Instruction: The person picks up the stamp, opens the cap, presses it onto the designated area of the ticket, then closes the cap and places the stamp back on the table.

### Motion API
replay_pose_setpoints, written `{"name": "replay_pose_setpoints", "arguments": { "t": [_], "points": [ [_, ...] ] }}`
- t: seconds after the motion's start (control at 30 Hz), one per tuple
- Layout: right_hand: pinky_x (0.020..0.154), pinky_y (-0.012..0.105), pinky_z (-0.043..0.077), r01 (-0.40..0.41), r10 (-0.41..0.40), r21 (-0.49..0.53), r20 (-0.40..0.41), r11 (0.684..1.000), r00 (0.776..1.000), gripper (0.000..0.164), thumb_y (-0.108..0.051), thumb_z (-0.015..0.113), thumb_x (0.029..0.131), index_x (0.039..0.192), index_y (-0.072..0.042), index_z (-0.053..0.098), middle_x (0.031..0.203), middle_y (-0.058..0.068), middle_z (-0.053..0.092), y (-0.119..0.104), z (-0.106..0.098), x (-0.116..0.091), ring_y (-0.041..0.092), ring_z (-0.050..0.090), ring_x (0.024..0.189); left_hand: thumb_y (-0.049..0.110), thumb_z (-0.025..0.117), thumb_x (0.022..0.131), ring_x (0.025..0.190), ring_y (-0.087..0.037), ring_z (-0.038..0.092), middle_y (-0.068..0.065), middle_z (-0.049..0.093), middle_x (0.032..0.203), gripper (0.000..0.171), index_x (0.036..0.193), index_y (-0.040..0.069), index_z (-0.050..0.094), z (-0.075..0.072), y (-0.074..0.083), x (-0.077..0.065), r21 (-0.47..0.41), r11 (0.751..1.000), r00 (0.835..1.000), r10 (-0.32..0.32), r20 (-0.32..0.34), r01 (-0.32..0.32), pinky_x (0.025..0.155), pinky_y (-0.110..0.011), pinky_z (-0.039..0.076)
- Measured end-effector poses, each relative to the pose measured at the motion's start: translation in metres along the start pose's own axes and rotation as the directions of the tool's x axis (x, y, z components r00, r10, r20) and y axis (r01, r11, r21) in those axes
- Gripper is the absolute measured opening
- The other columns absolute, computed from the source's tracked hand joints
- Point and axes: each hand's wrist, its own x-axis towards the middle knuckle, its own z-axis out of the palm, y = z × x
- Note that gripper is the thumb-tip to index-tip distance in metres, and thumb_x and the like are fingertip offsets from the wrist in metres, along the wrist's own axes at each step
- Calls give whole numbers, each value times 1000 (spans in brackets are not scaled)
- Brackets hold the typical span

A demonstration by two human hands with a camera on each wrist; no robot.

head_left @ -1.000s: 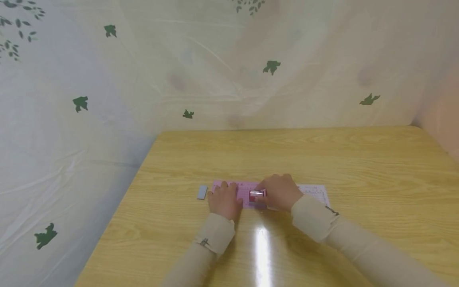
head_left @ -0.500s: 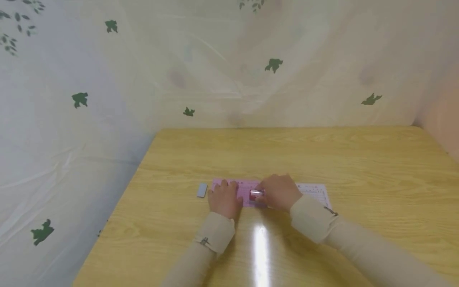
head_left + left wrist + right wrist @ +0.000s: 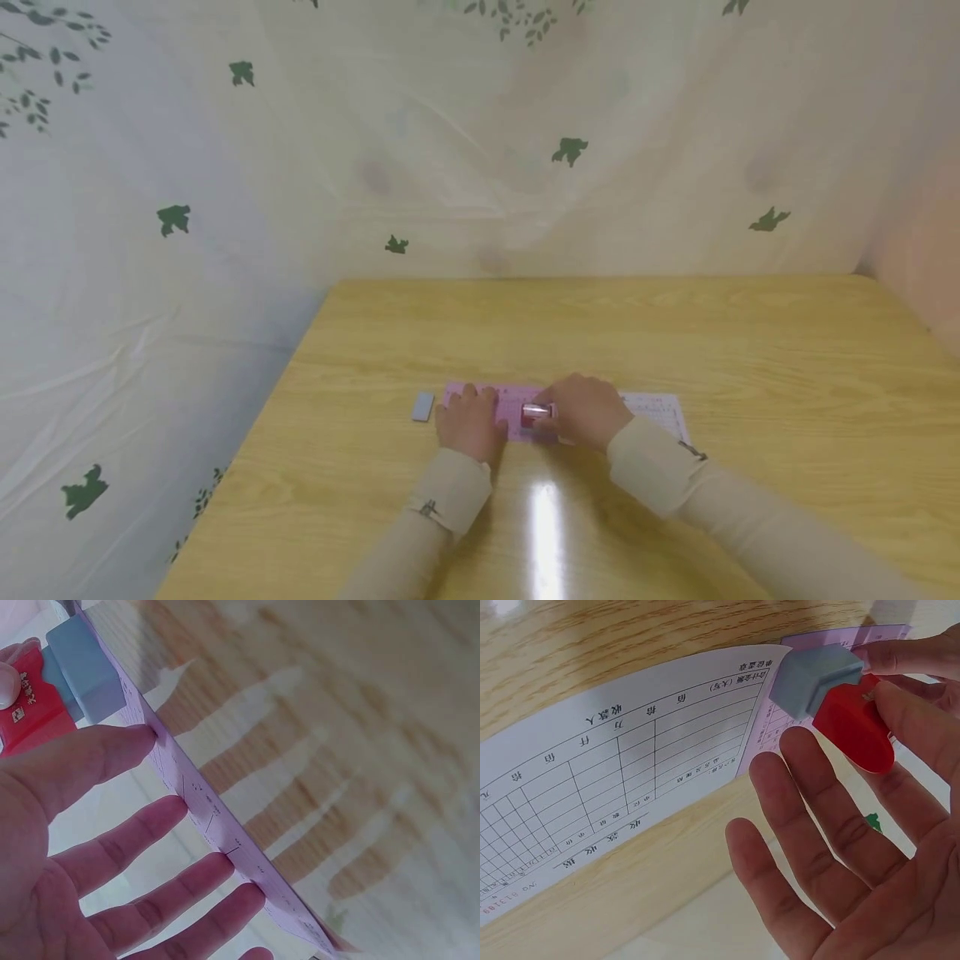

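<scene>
My right hand [image 3: 590, 410] pinches a red rubber stamp [image 3: 855, 724] between thumb and index finger, the other fingers stretched out loosely. The stamp's grey-blue base [image 3: 815, 679] is down against the pink page [image 3: 508, 412] of a receipt book. My left hand [image 3: 467, 423] rests on the left part of that page, its fingers spread, with fingertips [image 3: 247, 896] on the paper. To the right, partly under my right hand in the head view, lies a white printed page [image 3: 592, 765] with a ruled grid. The stamp's printing face is hidden.
A small grey-blue rectangular piece [image 3: 423, 407] lies on the wooden table [image 3: 600, 325], just left of the receipt book. A pale cloth with green birds [image 3: 465, 108] hangs behind the table and along its left side.
The head view has tilted slightly. Both hands stay in place, the right one still holding the stamp on the pink page.
</scene>
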Motion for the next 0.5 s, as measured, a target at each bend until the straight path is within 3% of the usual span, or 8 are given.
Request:
{"name": "replay_pose_setpoints", "arguments": {
  "t": [0.3, 0.5],
  "points": [
    [63, 36, 56, 36, -36, -3, -19, 999, 999, 24, -29, 79, 89, 109, -15, 79, 98, 8, 76, 2, 0, -1, 16, 63, 70, 33, 77, 90, 103, -32, 63, -12, 66, 115, 43, 127, 13, 68, 0, -1, 0, 1, 1000, 1000, -1, -3, 1, 91, -51, 50],
    [62, 34, 55, 63, -63, -18, -26, 998, 998, 26, -30, 78, 89, 110, -15, 79, 99, 8, 76, 3, 0, 1, 16, 64, 72, 35, 77, 90, 102, -32, 63, -12, 66, 113, 42, 125, 13, 69, 0, -2, -1, -10, 1000, 1000, 5, -10, -5, 90, -50, 50]
  ]
}}
